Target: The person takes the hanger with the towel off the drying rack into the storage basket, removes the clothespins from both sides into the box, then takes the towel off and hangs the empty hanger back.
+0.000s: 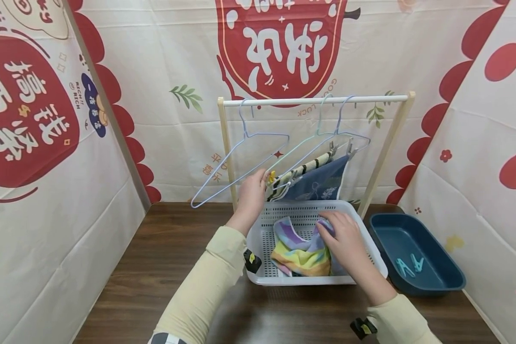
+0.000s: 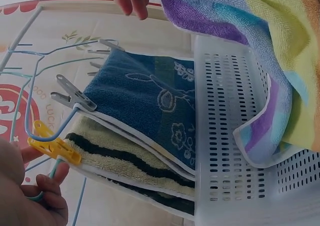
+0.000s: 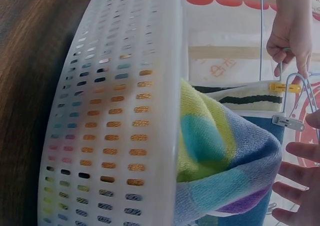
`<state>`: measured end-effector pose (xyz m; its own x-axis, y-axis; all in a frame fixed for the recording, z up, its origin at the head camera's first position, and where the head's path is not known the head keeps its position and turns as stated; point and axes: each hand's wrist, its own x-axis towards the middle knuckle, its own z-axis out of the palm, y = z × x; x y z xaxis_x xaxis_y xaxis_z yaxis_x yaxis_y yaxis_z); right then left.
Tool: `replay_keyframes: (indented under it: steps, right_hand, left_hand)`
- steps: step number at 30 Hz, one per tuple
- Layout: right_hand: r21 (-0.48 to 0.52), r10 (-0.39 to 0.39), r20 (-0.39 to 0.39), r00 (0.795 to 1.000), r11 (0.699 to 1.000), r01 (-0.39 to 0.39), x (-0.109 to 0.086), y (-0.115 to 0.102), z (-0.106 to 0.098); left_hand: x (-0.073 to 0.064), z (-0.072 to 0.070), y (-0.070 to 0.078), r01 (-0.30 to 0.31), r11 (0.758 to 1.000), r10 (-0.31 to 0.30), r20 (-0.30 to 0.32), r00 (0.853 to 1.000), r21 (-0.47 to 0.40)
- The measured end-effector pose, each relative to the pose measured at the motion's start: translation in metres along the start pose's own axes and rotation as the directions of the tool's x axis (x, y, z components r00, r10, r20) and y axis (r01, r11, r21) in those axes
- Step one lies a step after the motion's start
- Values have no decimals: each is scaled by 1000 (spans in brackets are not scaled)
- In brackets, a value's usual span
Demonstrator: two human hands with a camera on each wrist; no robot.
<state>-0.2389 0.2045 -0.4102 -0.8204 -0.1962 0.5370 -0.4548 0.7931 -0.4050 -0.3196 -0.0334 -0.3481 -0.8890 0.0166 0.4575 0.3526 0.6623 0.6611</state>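
My left hand [image 1: 252, 195] grips the lower end of a mint green hanger [image 1: 296, 147], right beside a yellow clothespin [image 2: 55, 145]. That clothespin is on a cream towel with dark stripes [image 2: 125, 156]. In front of it a dark blue towel [image 2: 150, 95] with white flower outlines hangs from a blue hanger [image 2: 34, 93] by grey clothespins [image 2: 75, 93]. My right hand [image 1: 344, 239] is over the white basket [image 1: 301, 281], its fingers spread beside a rainbow-coloured towel [image 1: 303, 262]. This towel bulges up above the basket rim in the right wrist view.
A rack with a white rail [image 1: 279, 102] and wooden posts stands behind the basket. An unloaded blue hanger [image 1: 217, 172] hangs at its left. Right of the basket is a dark blue tub [image 1: 438, 272] with teal clothespins [image 1: 405, 268]. Printed cloth walls enclose the wooden table [image 1: 155, 267].
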Motion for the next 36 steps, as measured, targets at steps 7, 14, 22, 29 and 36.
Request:
replay_keyframes:
  steps: [7,14,22,29,36]
  right_hand:
    - [18,18,5,1000,1000,-18,4,-4,-2]
    - [21,15,-2,1000,1000,-15,9,-6,-4]
    - [34,45,23,999,998,-46,14,-12,-5]
    - [45,66,32,997,997,-67,17,-15,-4]
    - [80,69,28,997,994,-71,16,-17,-4]
  left_hand:
    - [0,-2,0,15,1000,-15,-19,1000,-15]
    - [2,-7,-1,25,999,-27,-59,998,-36]
    - [3,-16,-1,9,998,-15,-98,995,-59]
    - [2,-25,2,-10,994,-4,-123,992,-110]
    - [-1,-32,7,15,982,-43,-149,988,-187]
